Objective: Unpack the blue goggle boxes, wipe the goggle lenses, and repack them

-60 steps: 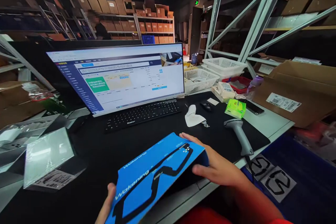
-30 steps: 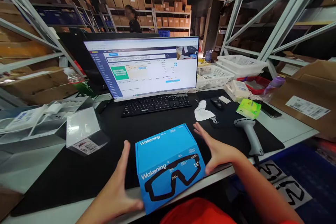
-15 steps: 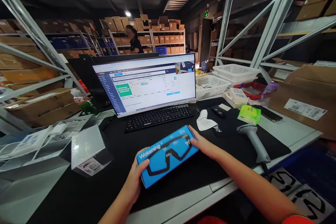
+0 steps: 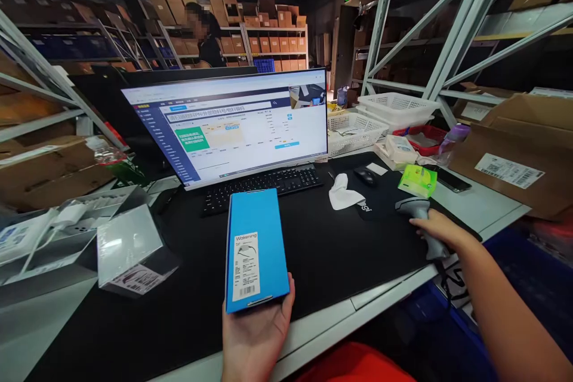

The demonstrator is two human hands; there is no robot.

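My left hand (image 4: pixel 258 331) grips the lower end of a blue "Wakening" box (image 4: pixel 263 239) from beneath, holding it tilted above the black desk mat. A white label with a glasses picture and a barcode faces up on the box. At the right, my right hand (image 4: pixel 443 230) is closed around the handle of a grey barcode scanner (image 4: pixel 414 208). The scanner's head points left over the mat, and its cable hangs down past the desk edge.
Behind the box stand a keyboard (image 4: pixel 264 185) and a lit monitor (image 4: pixel 242 125). A silver box (image 4: pixel 128 245) sits left; a mouse (image 4: pixel 366 175), crumpled white tissue (image 4: pixel 344 194) and green packet (image 4: pixel 418 180) lie right. A person (image 4: pixel 208 42) is behind the monitor.
My right hand has let go of the blue box and taken hold of the scanner. The box has turned in my left hand, label side showing. The view has shifted slightly.
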